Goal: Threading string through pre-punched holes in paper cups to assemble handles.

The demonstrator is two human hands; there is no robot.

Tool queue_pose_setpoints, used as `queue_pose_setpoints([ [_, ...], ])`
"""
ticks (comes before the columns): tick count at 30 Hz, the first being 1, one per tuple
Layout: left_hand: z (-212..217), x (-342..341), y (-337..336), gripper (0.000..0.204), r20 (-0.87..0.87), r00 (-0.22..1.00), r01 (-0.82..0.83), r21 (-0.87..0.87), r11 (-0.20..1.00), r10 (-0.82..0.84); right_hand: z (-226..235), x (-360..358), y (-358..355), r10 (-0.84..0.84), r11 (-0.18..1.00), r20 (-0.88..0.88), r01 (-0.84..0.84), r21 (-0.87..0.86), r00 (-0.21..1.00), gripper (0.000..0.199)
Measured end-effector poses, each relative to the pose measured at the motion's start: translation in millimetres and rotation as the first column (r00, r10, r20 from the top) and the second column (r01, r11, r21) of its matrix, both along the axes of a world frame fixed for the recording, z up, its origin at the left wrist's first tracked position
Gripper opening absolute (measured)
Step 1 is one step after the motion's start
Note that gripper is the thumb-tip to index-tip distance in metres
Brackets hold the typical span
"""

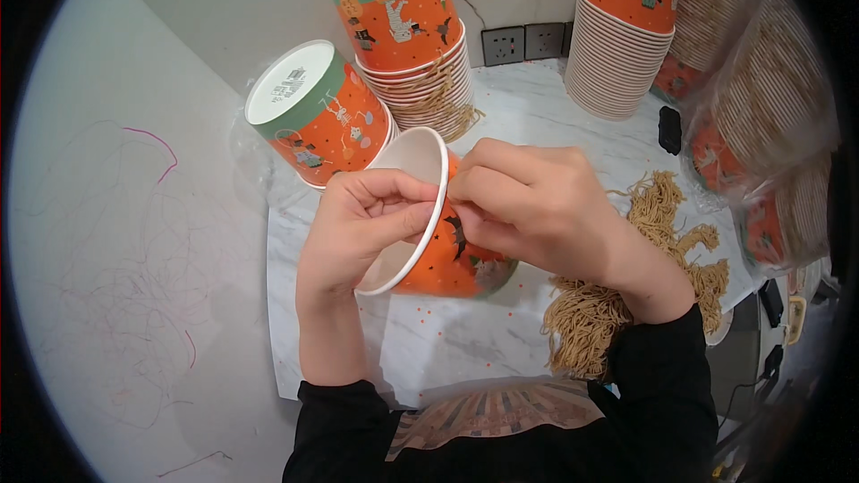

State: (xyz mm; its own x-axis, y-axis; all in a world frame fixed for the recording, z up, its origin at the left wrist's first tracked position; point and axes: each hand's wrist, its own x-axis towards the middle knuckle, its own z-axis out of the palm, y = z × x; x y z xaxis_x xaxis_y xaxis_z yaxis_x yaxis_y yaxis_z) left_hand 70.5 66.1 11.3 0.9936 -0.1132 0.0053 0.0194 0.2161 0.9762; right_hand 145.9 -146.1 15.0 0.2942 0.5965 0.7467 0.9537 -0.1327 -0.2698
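An orange paper bucket (440,259) with a white rim and printed Halloween figures lies tilted before me, its mouth toward the left. My left hand (362,219) reaches into that mouth, thumb and forefinger pinched together against the inner wall beside the rim. On the outside, my right hand (532,201) is closed, its fingertips pressed to the wall just below the rim. Whatever the right fingertips pinch is hidden behind the knuckles. Bundles of tan twisted cord (591,322) lie on the table by my right forearm.
Upside-down stacks of similar buckets stand at the back left (398,27), nearer left (331,121) and back right (619,45). Plastic-wrapped bucket stacks (761,80) line the right side. A small black object (669,131) and orange specks lie on the marble-patterned table (313,340). Wall sockets (523,42) sit behind.
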Motion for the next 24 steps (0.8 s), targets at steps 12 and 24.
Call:
queue_pose_setpoints([
  [12,2,-4,-21,0.008,0.266,0.953,-0.297,0.709,0.639,0.147,-7,19,-7,-0.076,0.97,-0.01,0.071,-0.23,0.997,0.014],
  [24,-1,-2,-24,0.013,0.545,0.836,-0.469,0.765,0.442,-0.057,-14,21,4,0.252,0.968,-0.657,-0.191,0.165,0.71,0.009],
])
